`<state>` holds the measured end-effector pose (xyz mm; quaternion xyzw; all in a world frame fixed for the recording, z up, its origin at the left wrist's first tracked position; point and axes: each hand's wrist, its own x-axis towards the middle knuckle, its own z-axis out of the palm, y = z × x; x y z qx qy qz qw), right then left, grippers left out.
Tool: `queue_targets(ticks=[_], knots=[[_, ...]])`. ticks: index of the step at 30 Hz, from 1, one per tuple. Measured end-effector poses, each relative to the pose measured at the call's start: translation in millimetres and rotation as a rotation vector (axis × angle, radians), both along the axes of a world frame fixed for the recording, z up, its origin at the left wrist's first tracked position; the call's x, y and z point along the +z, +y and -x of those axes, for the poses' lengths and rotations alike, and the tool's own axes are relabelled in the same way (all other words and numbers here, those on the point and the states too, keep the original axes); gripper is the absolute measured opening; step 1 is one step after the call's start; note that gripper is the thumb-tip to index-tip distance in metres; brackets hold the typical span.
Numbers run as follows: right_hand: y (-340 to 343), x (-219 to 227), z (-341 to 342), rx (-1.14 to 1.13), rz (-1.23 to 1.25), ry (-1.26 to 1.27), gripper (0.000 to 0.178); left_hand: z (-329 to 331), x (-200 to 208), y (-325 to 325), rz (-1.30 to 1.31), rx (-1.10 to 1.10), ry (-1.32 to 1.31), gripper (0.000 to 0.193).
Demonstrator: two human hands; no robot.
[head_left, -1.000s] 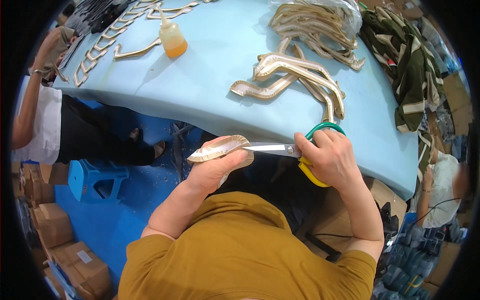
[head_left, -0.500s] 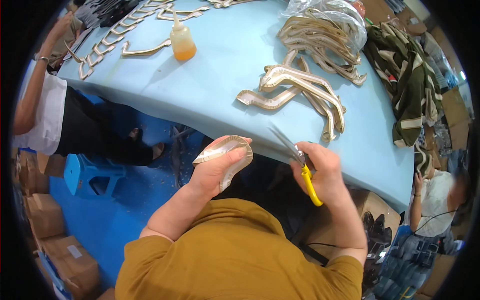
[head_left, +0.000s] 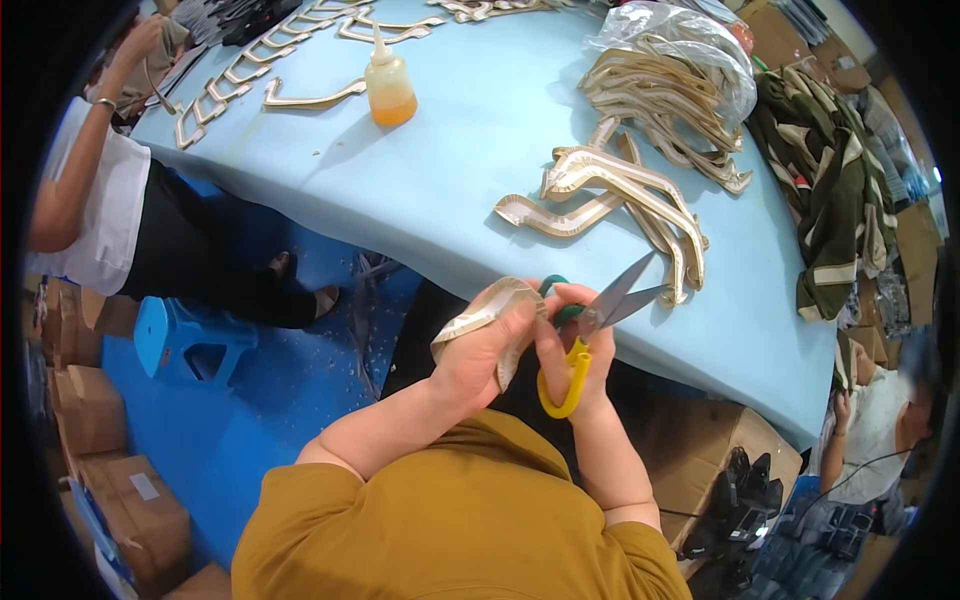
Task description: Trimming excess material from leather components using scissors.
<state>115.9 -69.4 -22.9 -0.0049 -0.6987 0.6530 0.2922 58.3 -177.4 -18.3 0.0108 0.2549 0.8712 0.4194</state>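
Note:
My left hand is closed on a curved beige fabric strip with a white inner band, the thumb pressed over it. Close against it, my right hand holds a pair of scissors with one yellow and one green handle loop. The blades stand slightly apart and point up and right, away from the strip. My right fingertips meet the strip's right side; whether they pinch it is hidden. Beyond the hands, several similar curved strips lie crossed over one another on the blue-covered table.
A squeeze bottle of orange liquid stands on the table. A bundle of strips lies partly under clear plastic, beside dark green striped fabric. A blue stool and cardboard boxes stand left. People sit at both sides.
My right hand has come left to meet my left hand. The scissors have turned from pointing up-left to up-right, with the blades spread. The strip has shifted slightly right.

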Motion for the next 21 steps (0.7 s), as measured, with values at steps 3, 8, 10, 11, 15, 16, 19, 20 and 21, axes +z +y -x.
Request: queue_targets(ticks=[3, 8, 10, 11, 15, 16, 19, 20, 21], knots=[[18, 10, 0, 0.051, 0.003, -0.066, 0.039, 3, -1, -14, 0.351, -0.322, 0.35, 0.049], [38, 32, -9, 0.207, -0.006, -0.343, 0.042, 10, 34, -70, 0.717, -0.423, 0.78, 0.011], [37, 39, -11, 0.219, 0.022, -0.4, 0.047, 20, 45, -62, 0.691, -0.023, 1.147, 0.01], [36, 40, -12, 0.216, 0.024, -0.401, 0.047, 22, 51, -57, 0.728, 0.067, 1.212, 0.01], [40, 49, -15, 0.285, 0.017, -0.395, 0.052, 38, 61, -42, 0.699, 0.326, 1.516, 0.018], [40, 57, -13, 0.351, -0.035, -0.399, 0.054, 40, 58, -34, 0.666, 0.274, 1.539, 0.021], [37, 60, -10, 0.423, -0.095, -0.334, 0.058, 40, 38, -15, 0.448, -0.05, 1.219, 0.029], [36, 60, -10, 0.357, -0.089, -0.367, 0.058, 36, 24, -11, 0.367, -0.138, 0.943, 0.03], [36, 60, -10, 0.291, -0.082, -0.4, 0.059, 34, 16, -9, 0.336, -0.133, 0.907, 0.029]])
